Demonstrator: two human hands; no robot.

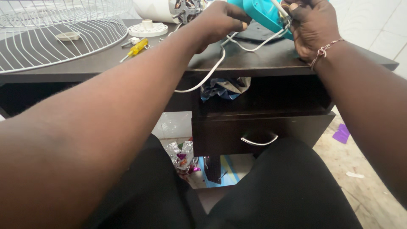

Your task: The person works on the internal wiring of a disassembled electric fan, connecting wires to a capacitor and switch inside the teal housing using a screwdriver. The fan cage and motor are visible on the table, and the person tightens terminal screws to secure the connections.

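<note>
Both my hands hold a turquoise plastic fan housing [262,12] at the top edge of the head view, above a dark wooden desk [254,59]. My left hand [218,21] grips its left side with fingers curled. My right hand [311,27], with a cord bracelet at the wrist, clasps its right side and pinches a white cable [212,70] where it enters the housing. The cable loops over the desk's front edge. The housing's upper part is cut off by the frame.
A white wire fan guard [55,34] lies at the desk's left. A yellow-handled screwdriver [136,48], a white round disc [147,29] and a fan motor [184,9] sit behind my left arm. A drawer with a metal handle [259,141] is below; crumpled wrappers [183,156] lie on the floor.
</note>
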